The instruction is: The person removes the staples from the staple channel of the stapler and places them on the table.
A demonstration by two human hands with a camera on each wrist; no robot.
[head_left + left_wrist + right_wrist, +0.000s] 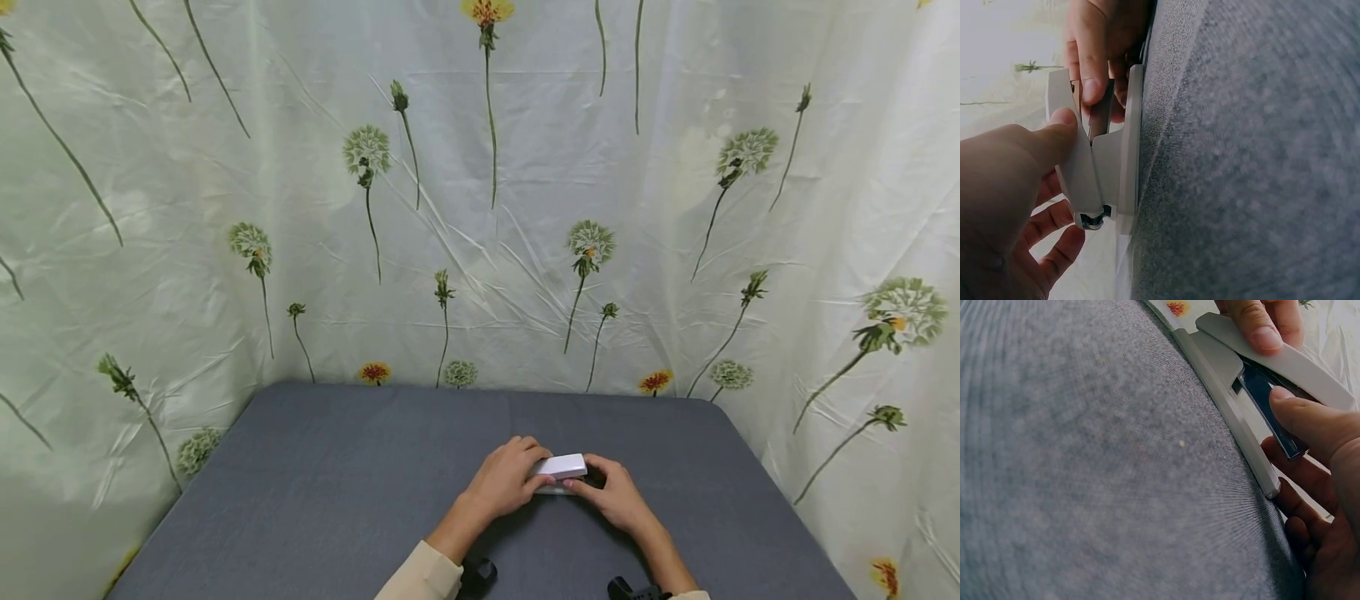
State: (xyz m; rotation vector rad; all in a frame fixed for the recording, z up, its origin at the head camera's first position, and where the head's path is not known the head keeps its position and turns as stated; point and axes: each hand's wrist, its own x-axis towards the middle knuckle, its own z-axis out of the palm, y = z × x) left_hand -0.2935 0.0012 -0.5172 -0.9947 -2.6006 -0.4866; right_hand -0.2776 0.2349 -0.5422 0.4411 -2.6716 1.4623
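A white stapler (562, 467) stands on the grey table, its top cover lifted away from the metal staple magazine (1270, 412). In the left wrist view, the hinge end of the stapler (1082, 181) points toward the near side of my left hand. My left hand (507, 477) grips the top cover, thumb on one side and fingers behind. My right hand (617, 493) is at the opposite end. Its thumb (1310, 422) presses on the magazine, with fingers around the far side near the tip of the white base (1235, 425).
The table (360, 467) is covered in grey cloth. Behind it and at the sides hangs a pale curtain (480, 250) printed with dandelions. Dark wrist-worn devices show below both hands, and light sleeves (423, 573) cover the forearms.
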